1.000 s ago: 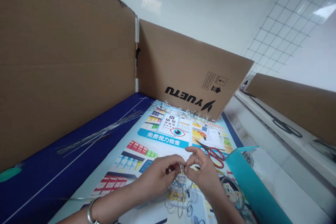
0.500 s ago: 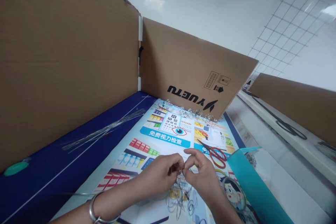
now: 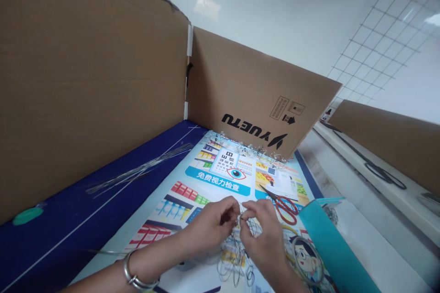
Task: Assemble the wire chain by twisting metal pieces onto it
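Observation:
My left hand, with a silver bangle on its wrist, is closed, its thumb and fingers pinching thin wire. Just beside it, my right hand is also closed, fingertips pinched on the same wire. Loose loops of thin wire hang or lie below both hands over the printed sheet. The exact spot between the fingertips is too small to make out. Red-handled scissors lie beyond my right hand, and a clear ring-shaped roll lies to its right.
A bundle of straight wires lies on the blue surface at left. Small bent wire pieces are heaped along the foot of the cardboard panel. A teal-sided box stands at right. Another tall cardboard panel rises at left.
My right index finger, raised and extended before, has curled down toward the thumb. Both hands stay close together at the wire. The view has shifted slightly.

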`<state>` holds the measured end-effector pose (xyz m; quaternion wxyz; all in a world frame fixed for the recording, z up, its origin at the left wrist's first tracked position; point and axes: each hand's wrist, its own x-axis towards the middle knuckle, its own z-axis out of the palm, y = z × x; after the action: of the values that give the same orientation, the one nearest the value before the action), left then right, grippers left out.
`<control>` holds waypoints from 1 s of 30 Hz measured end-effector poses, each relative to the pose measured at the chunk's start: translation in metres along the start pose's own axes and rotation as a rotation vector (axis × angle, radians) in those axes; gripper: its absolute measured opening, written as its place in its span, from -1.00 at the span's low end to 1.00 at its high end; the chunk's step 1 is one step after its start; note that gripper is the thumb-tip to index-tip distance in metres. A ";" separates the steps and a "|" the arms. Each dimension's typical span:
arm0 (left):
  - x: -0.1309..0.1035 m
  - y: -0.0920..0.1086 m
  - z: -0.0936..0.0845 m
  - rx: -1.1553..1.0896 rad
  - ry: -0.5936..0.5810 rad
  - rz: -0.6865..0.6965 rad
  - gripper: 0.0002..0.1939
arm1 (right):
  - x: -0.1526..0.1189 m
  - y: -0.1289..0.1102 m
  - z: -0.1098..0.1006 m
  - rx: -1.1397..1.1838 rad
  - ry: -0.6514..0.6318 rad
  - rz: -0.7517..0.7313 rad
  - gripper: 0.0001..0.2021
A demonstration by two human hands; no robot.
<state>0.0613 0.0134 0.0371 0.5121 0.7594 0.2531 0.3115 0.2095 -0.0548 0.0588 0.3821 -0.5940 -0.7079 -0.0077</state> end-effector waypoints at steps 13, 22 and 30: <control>0.002 0.002 -0.006 0.136 -0.103 0.006 -0.81 | 0.005 -0.002 -0.007 0.328 0.051 0.162 -0.74; 0.001 0.004 -0.013 0.314 -0.093 -0.007 -0.80 | 0.012 -0.001 -0.027 0.192 0.040 0.189 -0.83; -0.003 0.021 -0.009 0.311 -0.116 -0.033 -0.91 | 0.009 -0.011 -0.017 0.283 -0.078 0.271 -0.73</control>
<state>0.0541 0.0089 0.0586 0.4072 0.8420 0.2805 0.2158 0.2090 -0.0578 0.0805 0.4315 -0.6240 -0.6299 0.1664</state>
